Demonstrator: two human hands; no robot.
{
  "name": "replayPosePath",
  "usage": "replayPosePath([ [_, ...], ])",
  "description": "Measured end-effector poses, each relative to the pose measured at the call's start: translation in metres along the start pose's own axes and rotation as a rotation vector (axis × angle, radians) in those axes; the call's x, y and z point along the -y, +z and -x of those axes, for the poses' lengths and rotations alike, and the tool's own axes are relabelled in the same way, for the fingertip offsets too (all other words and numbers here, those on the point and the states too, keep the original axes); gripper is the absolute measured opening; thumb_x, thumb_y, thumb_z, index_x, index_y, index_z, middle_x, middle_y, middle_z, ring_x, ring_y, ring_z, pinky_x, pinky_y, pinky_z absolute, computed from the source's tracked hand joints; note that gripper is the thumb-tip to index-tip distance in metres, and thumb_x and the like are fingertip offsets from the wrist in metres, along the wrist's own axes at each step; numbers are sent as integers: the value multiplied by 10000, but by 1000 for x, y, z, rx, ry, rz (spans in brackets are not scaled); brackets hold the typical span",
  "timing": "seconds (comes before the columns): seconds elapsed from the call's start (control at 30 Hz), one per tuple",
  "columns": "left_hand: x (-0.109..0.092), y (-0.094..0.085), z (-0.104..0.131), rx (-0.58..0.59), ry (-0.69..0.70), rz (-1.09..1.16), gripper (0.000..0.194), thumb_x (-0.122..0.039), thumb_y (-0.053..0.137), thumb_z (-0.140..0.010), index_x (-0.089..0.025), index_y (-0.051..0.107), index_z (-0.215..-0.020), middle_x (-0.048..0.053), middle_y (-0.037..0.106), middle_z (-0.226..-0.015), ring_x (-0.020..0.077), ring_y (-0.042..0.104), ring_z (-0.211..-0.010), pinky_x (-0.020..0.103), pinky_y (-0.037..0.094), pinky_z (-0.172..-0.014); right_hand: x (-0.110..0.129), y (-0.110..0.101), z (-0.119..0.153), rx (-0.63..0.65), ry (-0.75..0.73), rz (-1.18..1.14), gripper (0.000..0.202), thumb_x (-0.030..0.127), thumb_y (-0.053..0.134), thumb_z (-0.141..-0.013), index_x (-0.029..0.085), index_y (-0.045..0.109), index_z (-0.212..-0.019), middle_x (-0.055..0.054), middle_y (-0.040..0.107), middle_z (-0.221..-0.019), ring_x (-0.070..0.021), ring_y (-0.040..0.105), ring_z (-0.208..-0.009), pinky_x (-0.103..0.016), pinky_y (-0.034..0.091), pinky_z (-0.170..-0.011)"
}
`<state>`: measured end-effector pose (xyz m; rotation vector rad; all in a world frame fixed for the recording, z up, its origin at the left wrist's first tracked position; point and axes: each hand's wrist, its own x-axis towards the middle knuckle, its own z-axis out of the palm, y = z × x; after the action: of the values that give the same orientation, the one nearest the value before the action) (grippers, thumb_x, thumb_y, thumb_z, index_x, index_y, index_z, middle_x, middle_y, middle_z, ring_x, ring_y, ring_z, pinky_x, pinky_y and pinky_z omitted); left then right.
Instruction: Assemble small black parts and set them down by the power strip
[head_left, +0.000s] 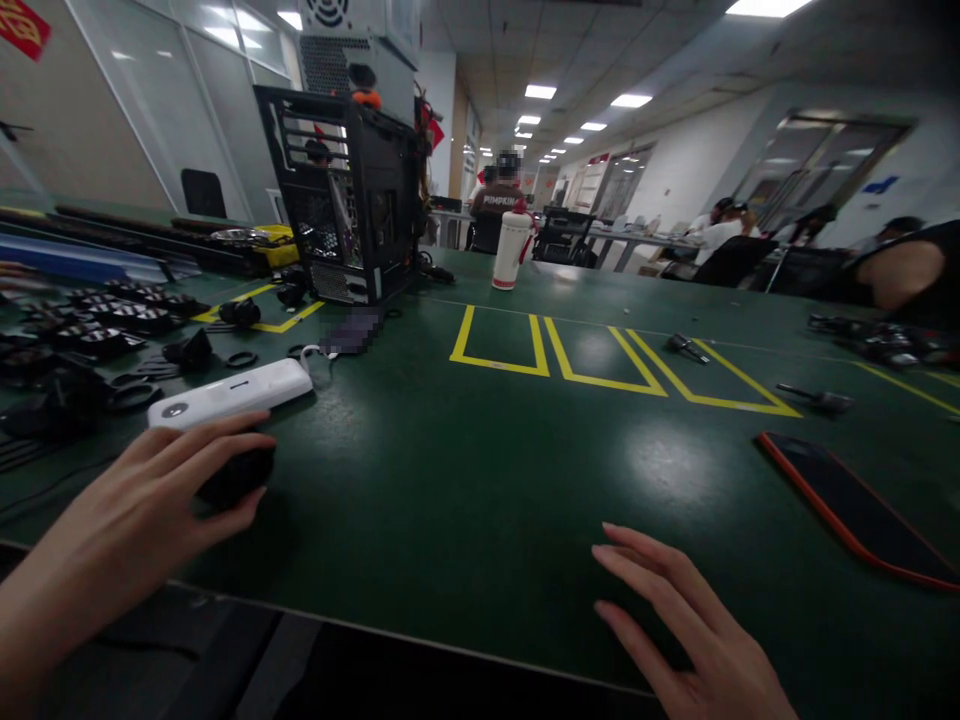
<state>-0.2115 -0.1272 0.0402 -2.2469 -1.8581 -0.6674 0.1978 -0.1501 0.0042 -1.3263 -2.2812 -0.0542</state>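
Left hand (161,490) is gripping a dark, roundish part (238,478), thumb on the near side, fingers curling over the top. Fingers are covering much of it, so can't tell its long axis. Right hand (690,620) is hanging at the near edge of the green table (450,520), fingers loosely spread, holding nothing. Key relation: part is sitting well to the left of the right hand and a bit farther out, so the left is clearly nearer. White device (232,393) is lying just beyond the part, long axis running far-right to near-left; can't tell if fingers are touching it. Orange-edged phone (862,510) is lying to the right of the right hand.

Text: brown shirt (501,203) in the background is reading "PUMPKIN". Red sign (26,25) top left is showing a cut-off gold character. Bottle (514,248) is carrying red print, too small to read.
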Motion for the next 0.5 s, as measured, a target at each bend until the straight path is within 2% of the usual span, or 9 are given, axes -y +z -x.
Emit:
replayPosePath([
  [0.07,-23,3,-22,33,134,-68,359,-350,522,-718,-264,498,-1066,15,370,-1278,269,382,-1099,467,276,-957,-2,-9,-13,43,-11,-32,368,272,526,-764,260,484,-1129,-65,521,-1157,-180,565,-1001,-297,511,-819],
  [0.13,-49,11,-48,77,227,-19,357,-314,520,-715,-255,496,-1066,40,348,-1268,260,389,-1094,445,321,-932,-3,-18,-33,93,-9,-104,334,266,525,-766,257,510,-1099,-60,543,-1124,-178,564,-994,-315,500,-829],
  [0.23,-86,35,-90,115,335,134,377,-278,547,-683,-248,505,-1056,57,359,-1220,257,410,-1061,434,369,-891,-5,-22,-74,219,49,-310,303,262,510,-774,235,526,-1076,-58,559,-1083,-167,574,-956,-332,497,-815],
  [0.3,-108,56,-112,128,379,222,398,-259,576,-662,-244,503,-1053,67,360,-1195,261,409,-1056,430,385,-876,-10,-12,-101,260,152,-495,335,282,519,-764,215,507,-1092,-63,560,-1068,-155,596,-898,-330,507,-779],
  [0.37,-126,77,-128,116,379,259,403,-252,591,-653,-228,503,-1045,84,364,-1166,274,409,-1048,435,391,-865,-17,5,-123,275,251,-680,395,293,546,-743,200,477,-1120,-82,523,-1132,-158,585,-927,-327,497,-789],
  [0.5,-153,109,-141,114,345,306,457,-232,611,-633,-225,473,-1069,90,352,-1171,288,406,-1036,439,420,-826,-33,42,-146,168,382,-840,397,335,537,-744,163,484,-1098,-106,542,-1106,-159,593,-883,-356,469,-807],
])
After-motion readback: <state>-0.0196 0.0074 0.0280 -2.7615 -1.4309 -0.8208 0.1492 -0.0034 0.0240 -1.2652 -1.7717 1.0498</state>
